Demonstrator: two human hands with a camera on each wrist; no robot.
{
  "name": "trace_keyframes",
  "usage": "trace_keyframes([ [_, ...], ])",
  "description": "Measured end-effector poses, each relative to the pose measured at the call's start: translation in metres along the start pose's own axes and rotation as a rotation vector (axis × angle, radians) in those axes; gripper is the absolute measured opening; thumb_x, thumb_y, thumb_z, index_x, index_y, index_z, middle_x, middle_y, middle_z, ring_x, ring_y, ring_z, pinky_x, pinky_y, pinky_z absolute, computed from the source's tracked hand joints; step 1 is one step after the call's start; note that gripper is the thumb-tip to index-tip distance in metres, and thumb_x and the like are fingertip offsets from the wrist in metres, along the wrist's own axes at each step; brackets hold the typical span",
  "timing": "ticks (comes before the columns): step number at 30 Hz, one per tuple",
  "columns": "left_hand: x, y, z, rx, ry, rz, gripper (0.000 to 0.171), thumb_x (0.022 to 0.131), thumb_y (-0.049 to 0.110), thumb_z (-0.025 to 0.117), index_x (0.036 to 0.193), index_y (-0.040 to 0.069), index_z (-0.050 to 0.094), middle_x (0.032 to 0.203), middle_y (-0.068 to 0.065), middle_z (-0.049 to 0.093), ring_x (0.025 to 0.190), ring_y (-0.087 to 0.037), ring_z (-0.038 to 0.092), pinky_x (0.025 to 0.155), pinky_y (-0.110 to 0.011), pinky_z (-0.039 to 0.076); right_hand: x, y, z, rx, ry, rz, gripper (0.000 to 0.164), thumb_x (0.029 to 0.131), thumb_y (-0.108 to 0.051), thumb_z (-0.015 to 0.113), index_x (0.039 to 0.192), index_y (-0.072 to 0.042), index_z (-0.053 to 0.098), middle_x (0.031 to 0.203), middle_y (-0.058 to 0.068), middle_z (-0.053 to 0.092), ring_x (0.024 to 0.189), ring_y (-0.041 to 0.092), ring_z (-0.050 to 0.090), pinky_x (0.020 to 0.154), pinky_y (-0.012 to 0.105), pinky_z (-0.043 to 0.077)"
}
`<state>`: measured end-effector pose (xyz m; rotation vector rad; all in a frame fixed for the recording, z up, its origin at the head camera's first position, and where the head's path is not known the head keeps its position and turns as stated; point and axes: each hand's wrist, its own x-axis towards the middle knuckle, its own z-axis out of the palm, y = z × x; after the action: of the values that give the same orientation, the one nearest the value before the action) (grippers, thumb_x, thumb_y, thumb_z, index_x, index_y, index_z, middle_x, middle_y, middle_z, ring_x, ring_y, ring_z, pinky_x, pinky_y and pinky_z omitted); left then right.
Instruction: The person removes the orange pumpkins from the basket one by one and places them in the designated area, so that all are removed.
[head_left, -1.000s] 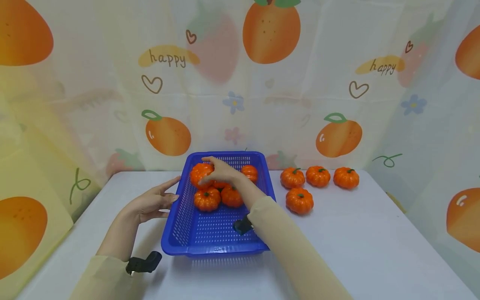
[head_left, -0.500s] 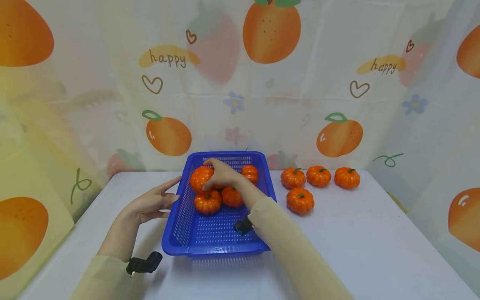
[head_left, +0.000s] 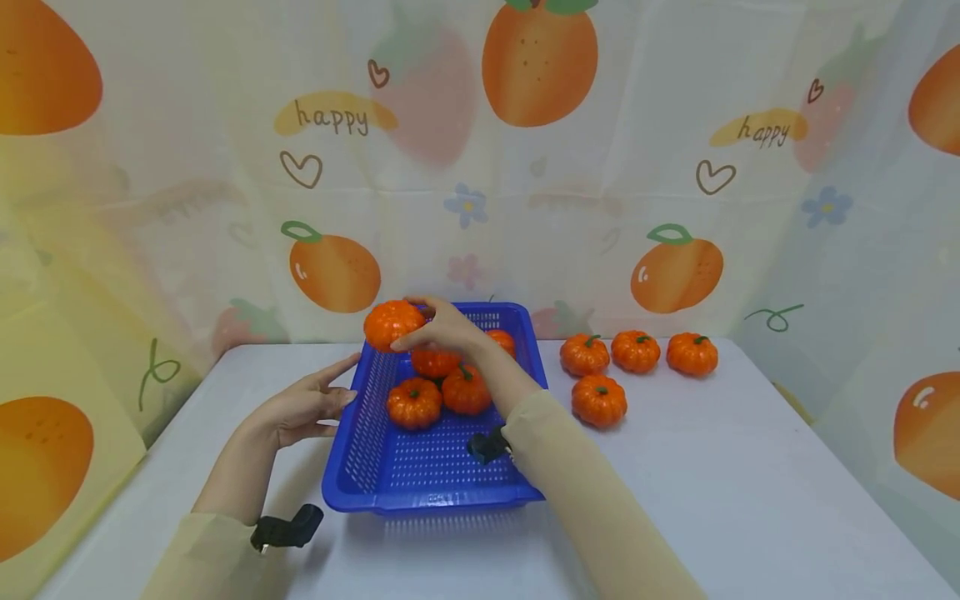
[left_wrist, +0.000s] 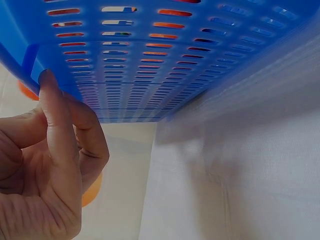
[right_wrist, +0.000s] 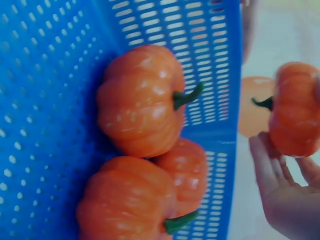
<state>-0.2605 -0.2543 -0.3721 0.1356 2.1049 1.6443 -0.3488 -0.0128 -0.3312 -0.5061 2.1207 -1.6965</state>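
Observation:
My right hand (head_left: 442, 327) grips a small orange pumpkin (head_left: 393, 325), thumb and fingers spread around its side. It is raised over the far left corner of a blue plastic basket (head_left: 431, 500). In the right wrist view this held pumpkin (right_wrist: 296, 112) appears past the basket wall, green stem showing. Several pumpkins lie inside the basket, among them one at the left (head_left: 414, 403) and one beside it (head_left: 467, 389); my right hand and forearm partly cover the others. At the basket's left side, my left hand (head_left: 307, 408) touches the rim with loosely extended fingers.
Right of the basket, several more pumpkins rest on the white table (head_left: 720, 483): a back row with a middle one (head_left: 636, 352), and one in front (head_left: 599, 402). A fruit-printed curtain (head_left: 525, 208) hangs behind the table.
My right hand has lifted the pumpkin up and slightly left, out from among the others, uncovering more of the pumpkins below. My left hand stays at the rim.

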Motion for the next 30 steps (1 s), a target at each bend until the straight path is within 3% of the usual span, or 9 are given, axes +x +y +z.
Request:
trace_keyframes([
  [3, 0.001, 0.0, -0.001, -0.009, -0.007, 0.0, 0.082, 0.101, 0.024, 0.056, 0.16, 0.025, -0.001, 0.097, 0.004, 0.068, 0.088, -0.011, 0.069, 0.082, -0.031, 0.06, -0.002, -0.008, 0.001, 0.134, -0.034, -0.002, 0.079, 0.08, -0.013, 0.08, 0.149, -0.018, 0.041, 0.138, 0.013, 0.049, 0.118, 0.026, 0.06, 0.109, 0.046, 0.048],
  [8, 0.002, -0.002, -0.002, -0.014, -0.006, 0.0, 0.082, 0.101, 0.025, 0.056, 0.16, 0.025, -0.001, 0.098, 0.004, 0.067, 0.088, -0.012, 0.069, 0.082, -0.03, 0.06, -0.006, -0.018, 0.003, 0.216, -0.065, -0.037, 0.077, 0.082, -0.008, 0.075, 0.146, -0.014, 0.034, 0.138, 0.014, 0.046, 0.118, 0.027, 0.06, 0.108, 0.047, 0.049],
  [14, 0.0, -0.002, -0.002, -0.017, 0.003, -0.007, 0.082, 0.101, 0.024, 0.056, 0.16, 0.025, 0.0, 0.096, 0.004, 0.067, 0.087, -0.011, 0.069, 0.08, -0.029, 0.06, -0.011, -0.031, 0.005, 0.334, -0.017, -0.168, 0.067, 0.085, -0.006, 0.07, 0.14, -0.014, 0.033, 0.137, 0.011, 0.043, 0.118, 0.024, 0.057, 0.105, 0.047, 0.05],
  [22, -0.001, 0.001, -0.001, -0.022, 0.013, -0.007, 0.082, 0.1, 0.022, 0.056, 0.16, 0.025, 0.0, 0.095, 0.004, 0.068, 0.084, -0.011, 0.069, 0.079, -0.029, 0.06, -0.026, -0.058, -0.004, 0.643, 0.04, -0.386, 0.032, 0.09, -0.009, 0.058, 0.117, -0.018, 0.044, 0.115, 0.001, 0.056, 0.101, 0.015, 0.062, 0.087, 0.035, 0.06],
  [26, -0.001, 0.002, -0.001, -0.017, 0.015, -0.008, 0.081, 0.101, 0.022, 0.056, 0.16, 0.024, 0.001, 0.094, 0.004, 0.067, 0.084, -0.01, 0.069, 0.079, -0.029, 0.06, -0.035, -0.069, -0.012, 0.7, 0.028, -0.479, 0.028, 0.088, -0.009, 0.056, 0.113, -0.018, 0.047, 0.112, -0.001, 0.057, 0.103, 0.015, 0.059, 0.083, 0.026, 0.059],
  [30, -0.001, 0.001, 0.0, -0.013, 0.015, -0.008, 0.082, 0.101, 0.021, 0.056, 0.16, 0.024, 0.0, 0.093, 0.004, 0.066, 0.083, -0.01, 0.068, 0.078, -0.029, 0.061, -0.042, -0.078, -0.024, 0.733, -0.003, -0.544, 0.03, 0.086, -0.011, 0.054, 0.115, -0.016, 0.05, 0.111, 0.0, 0.057, 0.102, 0.016, 0.057, 0.084, 0.026, 0.058],
])
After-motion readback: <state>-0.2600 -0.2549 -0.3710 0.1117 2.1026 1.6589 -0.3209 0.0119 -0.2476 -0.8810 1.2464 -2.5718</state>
